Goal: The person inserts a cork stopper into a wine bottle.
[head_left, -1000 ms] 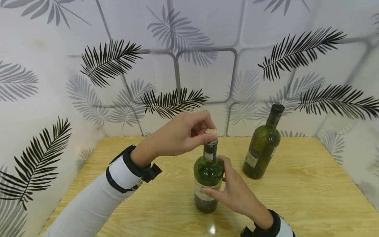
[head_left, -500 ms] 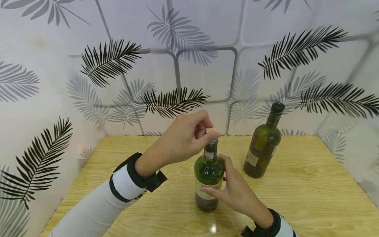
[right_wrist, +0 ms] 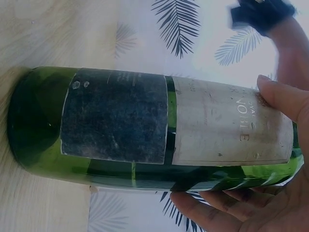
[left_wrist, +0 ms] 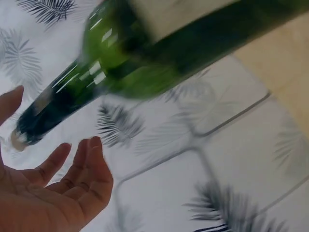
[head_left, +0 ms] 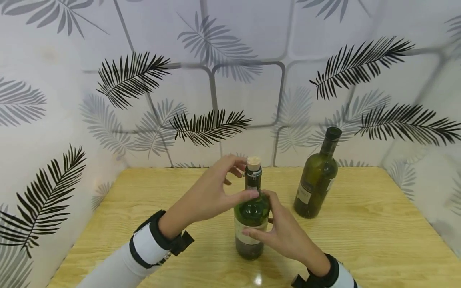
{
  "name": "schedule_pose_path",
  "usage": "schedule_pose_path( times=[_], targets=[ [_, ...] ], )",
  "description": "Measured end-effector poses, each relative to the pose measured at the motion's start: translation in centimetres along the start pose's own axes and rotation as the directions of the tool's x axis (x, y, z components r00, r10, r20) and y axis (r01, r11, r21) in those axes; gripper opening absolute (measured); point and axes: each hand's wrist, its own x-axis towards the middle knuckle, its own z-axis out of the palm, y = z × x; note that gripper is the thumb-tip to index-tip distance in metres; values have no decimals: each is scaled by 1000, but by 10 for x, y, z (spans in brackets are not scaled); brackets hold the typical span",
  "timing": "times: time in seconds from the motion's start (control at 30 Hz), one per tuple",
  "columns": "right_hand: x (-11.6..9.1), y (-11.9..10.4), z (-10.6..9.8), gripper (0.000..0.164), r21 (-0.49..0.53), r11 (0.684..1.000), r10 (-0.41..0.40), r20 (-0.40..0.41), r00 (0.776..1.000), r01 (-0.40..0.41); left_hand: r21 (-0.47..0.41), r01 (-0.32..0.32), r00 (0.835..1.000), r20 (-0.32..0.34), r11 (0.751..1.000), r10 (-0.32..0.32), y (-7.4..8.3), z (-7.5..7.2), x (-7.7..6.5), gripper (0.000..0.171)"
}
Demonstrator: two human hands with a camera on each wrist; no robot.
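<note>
Presently, one near green bottle (head_left: 251, 218), right hand (head_left: 286, 236) gripping it, presumably for steadiness. Left hand (head_left: 212, 194): fingers apart beside cork (head_left: 253, 164), holding nothing.

Looking like some nook or booth, no telling if home or studio tbh. Leaf-print wall covering (head_left: 245, 96) is wrapping left, back and right sides, wood-grain worktop (head_left: 378, 232) sitting between.

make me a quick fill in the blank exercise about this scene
1. The right hand grips the nearer bottle, made of ____ glass.
2. Of the two bottles, only the ____ one shows a cork at its mouth.
3. In the head view, the farther bottle stands to the ____ of the other.
4. The left hand is holding ____.

Missing words: green; nearer; right; nothing
</note>
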Motion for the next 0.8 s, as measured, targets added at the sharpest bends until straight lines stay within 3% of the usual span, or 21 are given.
schedule_pose_path(
  times=[0.1, 0.17, 0.27, 0.37, 0.53, 0.8],
  targets=[
    [0, 0, 0, 87, 17, 1000, 8, -1, 1000, -8, -124, 87, 995, 53, 988, -81, -19, 24, -14, 70],
    [0, 2, 1, 87, 26, 999, 20, -11, 1000, -19, -187, 129, 991, 53, 974, -121, -27, 40, -22, 73],
    [3, 5, 5, 86, 39, 999, 29, -41, 999, -27, -255, 149, 987, -16, 956, -158, -36, 57, -29, 74],
    [10, 8, 14, 83, 52, 999, 20, -77, 997, -16, -298, 146, 977, -107, 943, -185, -44, 65, -34, 75],
    [31, 11, 27, 75, 59, 998, -22, -113, 993, 29, -318, 162, 963, -155, 934, -220, -64, 60, -29, 76],
    [79, 15, 53, 75, 26, 995, -91, -176, 980, 97, -311, 167, 973, -102, 935, -208, -111, 29, -15, 77]
  ],
)
